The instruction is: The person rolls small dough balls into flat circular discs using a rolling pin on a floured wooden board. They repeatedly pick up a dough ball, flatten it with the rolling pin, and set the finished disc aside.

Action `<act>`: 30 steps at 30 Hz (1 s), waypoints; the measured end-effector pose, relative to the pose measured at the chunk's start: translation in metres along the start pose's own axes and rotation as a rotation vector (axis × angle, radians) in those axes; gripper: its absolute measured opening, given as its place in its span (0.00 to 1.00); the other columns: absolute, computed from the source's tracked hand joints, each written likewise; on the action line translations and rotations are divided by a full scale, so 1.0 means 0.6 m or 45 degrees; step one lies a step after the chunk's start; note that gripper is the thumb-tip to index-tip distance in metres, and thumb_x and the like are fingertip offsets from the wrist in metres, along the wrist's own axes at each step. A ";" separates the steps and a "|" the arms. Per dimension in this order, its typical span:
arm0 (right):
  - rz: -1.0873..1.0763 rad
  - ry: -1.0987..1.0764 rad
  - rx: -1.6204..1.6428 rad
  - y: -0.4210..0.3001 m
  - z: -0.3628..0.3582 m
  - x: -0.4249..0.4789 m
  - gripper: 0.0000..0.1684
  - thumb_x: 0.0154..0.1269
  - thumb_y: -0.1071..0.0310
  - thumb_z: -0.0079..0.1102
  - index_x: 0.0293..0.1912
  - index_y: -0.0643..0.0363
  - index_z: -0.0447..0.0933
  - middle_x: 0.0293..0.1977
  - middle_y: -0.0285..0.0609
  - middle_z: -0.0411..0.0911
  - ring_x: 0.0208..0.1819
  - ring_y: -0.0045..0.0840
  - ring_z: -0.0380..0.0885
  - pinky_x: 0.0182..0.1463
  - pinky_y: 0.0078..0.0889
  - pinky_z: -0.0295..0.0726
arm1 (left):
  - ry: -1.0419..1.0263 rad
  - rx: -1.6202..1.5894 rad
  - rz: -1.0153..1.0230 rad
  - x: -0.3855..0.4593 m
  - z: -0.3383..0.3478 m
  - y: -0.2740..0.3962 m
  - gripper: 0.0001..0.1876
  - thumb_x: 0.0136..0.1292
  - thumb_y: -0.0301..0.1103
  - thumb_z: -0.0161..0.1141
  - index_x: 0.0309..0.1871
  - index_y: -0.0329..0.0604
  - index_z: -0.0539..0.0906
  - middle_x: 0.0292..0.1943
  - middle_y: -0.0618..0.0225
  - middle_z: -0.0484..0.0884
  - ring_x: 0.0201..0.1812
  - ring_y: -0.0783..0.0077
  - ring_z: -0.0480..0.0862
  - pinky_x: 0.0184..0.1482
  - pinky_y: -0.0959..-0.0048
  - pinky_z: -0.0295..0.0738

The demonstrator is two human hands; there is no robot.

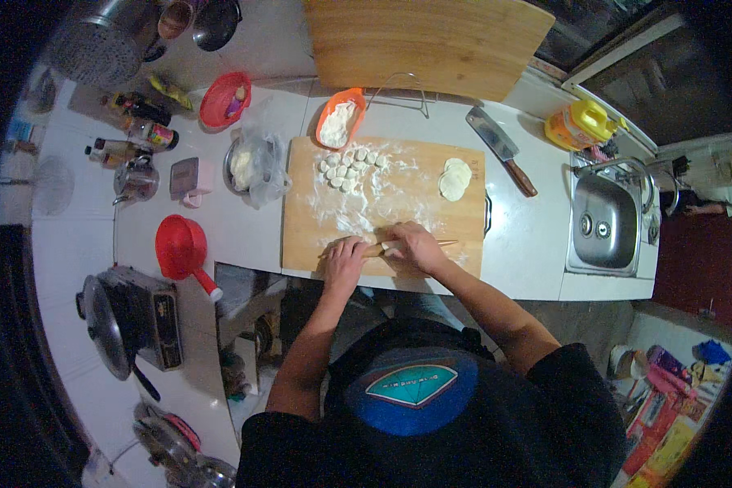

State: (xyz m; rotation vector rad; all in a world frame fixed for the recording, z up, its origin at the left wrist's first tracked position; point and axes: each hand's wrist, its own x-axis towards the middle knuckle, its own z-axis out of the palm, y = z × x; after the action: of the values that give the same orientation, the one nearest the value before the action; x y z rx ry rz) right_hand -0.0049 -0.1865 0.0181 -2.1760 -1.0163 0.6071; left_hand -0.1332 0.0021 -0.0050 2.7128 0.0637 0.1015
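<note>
A slim wooden rolling pin [373,251] lies across the near part of a floured wooden board [305,207]. My left hand [345,256] is closed over its left part. My right hand [416,247] covers the pin farther right, its fingers on a small pale piece of dough [391,246]; how much of the dough lies under the hand is hidden. Several small dough lumps [344,171] sit in a group at the board's far left. Flat round dough wrappers [455,179] overlap in a pile at the right side.
An orange scoop of flour [340,121] touches the board's far edge. Left of the board stand a bowl of dough [241,168] partly under a plastic bag and a red ladle [182,247]. A cleaver [501,149] lies to the right, before the steel sink [604,219].
</note>
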 end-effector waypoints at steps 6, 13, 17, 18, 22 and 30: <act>-0.137 0.153 -0.065 0.003 0.023 -0.014 0.20 0.56 0.63 0.66 0.50 0.55 0.79 0.45 0.47 0.81 0.50 0.43 0.80 0.50 0.44 0.80 | -0.019 -0.049 0.133 0.026 -0.006 -0.031 0.20 0.53 0.34 0.70 0.50 0.49 0.78 0.47 0.69 0.76 0.52 0.62 0.77 0.54 0.61 0.71; 0.422 0.759 -0.095 0.047 0.023 -0.010 0.09 0.56 0.64 0.67 0.35 0.57 0.82 0.32 0.45 0.82 0.35 0.39 0.82 0.39 0.38 0.79 | -0.102 -0.123 0.278 0.031 -0.013 -0.065 0.20 0.54 0.35 0.69 0.50 0.50 0.79 0.45 0.70 0.77 0.52 0.64 0.77 0.54 0.61 0.71; 0.711 0.971 -0.020 0.012 -0.004 0.046 0.07 0.52 0.69 0.69 0.32 0.59 0.81 0.29 0.47 0.80 0.31 0.39 0.81 0.38 0.37 0.78 | -0.163 -0.120 0.295 0.022 -0.035 -0.084 0.20 0.54 0.36 0.69 0.51 0.50 0.78 0.46 0.70 0.77 0.52 0.64 0.77 0.54 0.61 0.71; 0.637 1.008 -0.032 0.021 0.014 0.058 0.07 0.53 0.69 0.69 0.31 0.59 0.81 0.29 0.47 0.80 0.31 0.39 0.81 0.38 0.37 0.78 | -0.172 -0.114 0.318 0.018 -0.034 -0.090 0.20 0.55 0.36 0.69 0.52 0.49 0.78 0.47 0.69 0.77 0.52 0.64 0.77 0.54 0.61 0.71; 0.161 0.550 0.044 -0.039 0.101 0.096 0.05 0.53 0.71 0.63 0.32 0.58 0.78 0.31 0.51 0.75 0.36 0.47 0.76 0.41 0.46 0.76 | -0.199 -0.132 0.336 0.007 -0.055 -0.100 0.20 0.53 0.33 0.69 0.51 0.48 0.79 0.45 0.66 0.79 0.52 0.60 0.78 0.56 0.61 0.71; 0.448 0.589 -0.066 -0.009 0.061 0.073 0.08 0.56 0.65 0.64 0.31 0.59 0.76 0.31 0.49 0.75 0.37 0.47 0.77 0.42 0.47 0.76 | -0.196 -0.121 0.350 0.007 -0.049 -0.101 0.20 0.55 0.36 0.67 0.51 0.48 0.79 0.46 0.67 0.78 0.51 0.61 0.77 0.57 0.60 0.70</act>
State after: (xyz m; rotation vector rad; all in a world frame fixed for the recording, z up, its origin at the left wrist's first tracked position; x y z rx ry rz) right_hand -0.0049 -0.1360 -0.0084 -2.4048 -0.4141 0.2061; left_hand -0.1333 0.0693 -0.0034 2.6097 -0.3502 -0.0236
